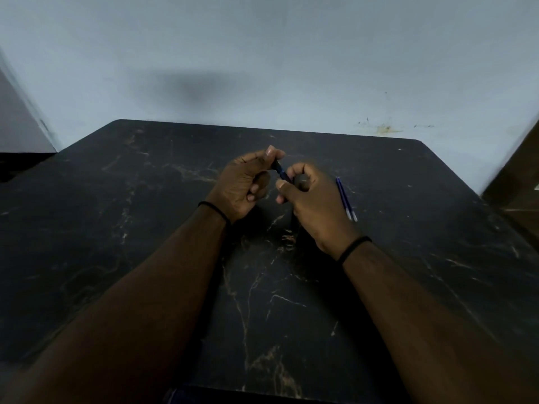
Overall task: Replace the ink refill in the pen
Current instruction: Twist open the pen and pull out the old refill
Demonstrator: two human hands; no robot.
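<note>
Above the middle of the dark marbled table, 2 bare hands meet around 1 dark blue pen. Just right of them, 2 thin blue ink refills lie side by side on the table, touching or nearly so, their pale tips toward the person. Each wrist carries 1 black band, so 2 bands in all.

The left hand is raised a little off the table, palm turned inward, fingers curled, with thumb and forefinger pinching the far upper end of the pen. The right hand sits lower and nearer, back of the hand up, its grip closed around the pen's lower part, thumb pressed along the side. Only a short slanted stretch of the pen shows between the 2 grips. Both forearms reach in from the near edge, converging toward the pen.
</note>
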